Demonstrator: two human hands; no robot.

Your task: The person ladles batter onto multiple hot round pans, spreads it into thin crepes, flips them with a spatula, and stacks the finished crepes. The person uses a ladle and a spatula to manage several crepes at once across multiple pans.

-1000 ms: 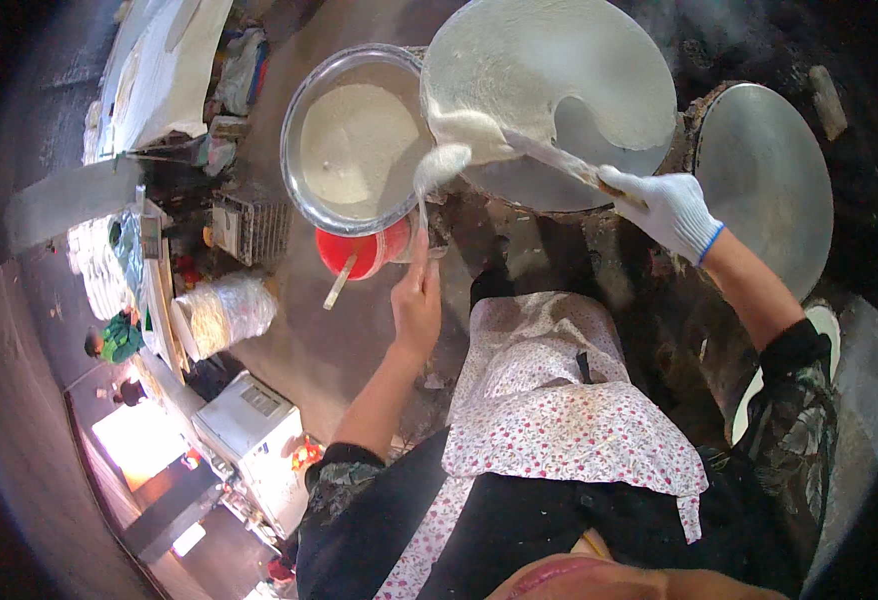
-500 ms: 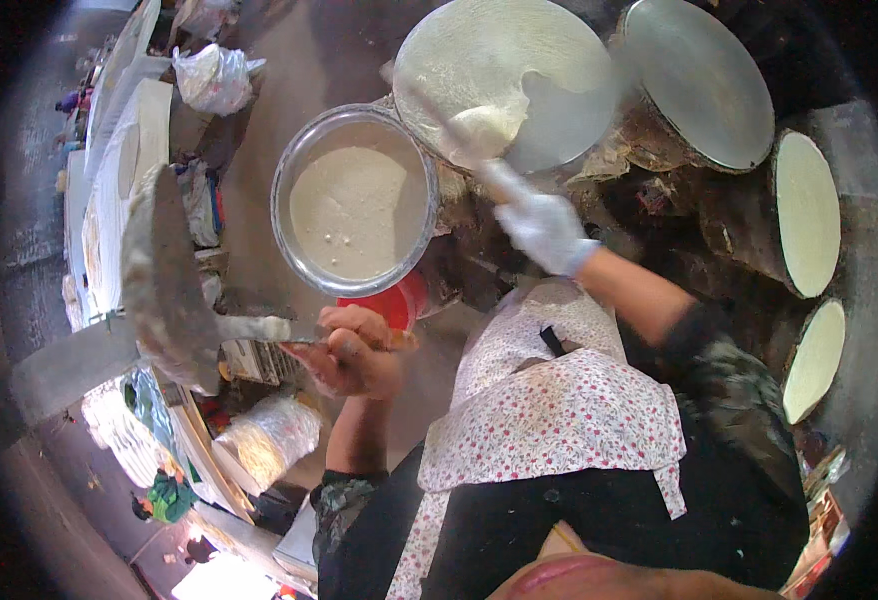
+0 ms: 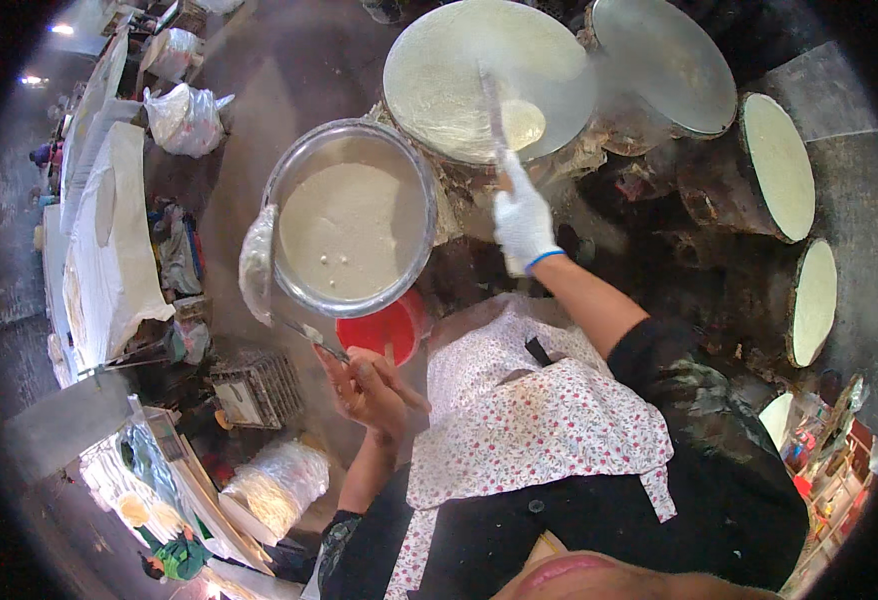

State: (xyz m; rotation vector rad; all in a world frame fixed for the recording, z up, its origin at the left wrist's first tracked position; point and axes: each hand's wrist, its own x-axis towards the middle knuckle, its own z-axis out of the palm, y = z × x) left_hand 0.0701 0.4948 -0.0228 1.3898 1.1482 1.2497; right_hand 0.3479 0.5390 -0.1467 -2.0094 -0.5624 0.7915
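Note:
My left hand (image 3: 371, 395) is closed round the handle of a ladle. The ladle's batter-coated bowl (image 3: 257, 265) is beside the left rim of a wide metal basin (image 3: 281, 190) of pale batter (image 3: 349, 225); whether they touch I cannot tell. My right hand (image 3: 525, 218), in a white glove, grips a long, flat spreader (image 3: 495, 108). Its blade lies over a round griddle (image 3: 571, 105), partly coated with a thin batter layer (image 3: 434, 75). Just right of the blade sits a thicker, rounded pool of batter (image 3: 523, 123).
More round griddles stand to the right: a grey one (image 3: 664, 65) and pale-coated ones (image 3: 779, 165). Below the basin is a red bucket (image 3: 379, 335). On the left are a white-covered table (image 3: 114, 270), a tied plastic bag (image 3: 185, 118) and a crate (image 3: 259, 390). Another person in green (image 3: 181, 556) is at lower left.
The ladle has gone from the far left to the basin's rim. My right hand's spreader has swung to a more upright angle, and the batter layer and pool reach farther right across the griddle.

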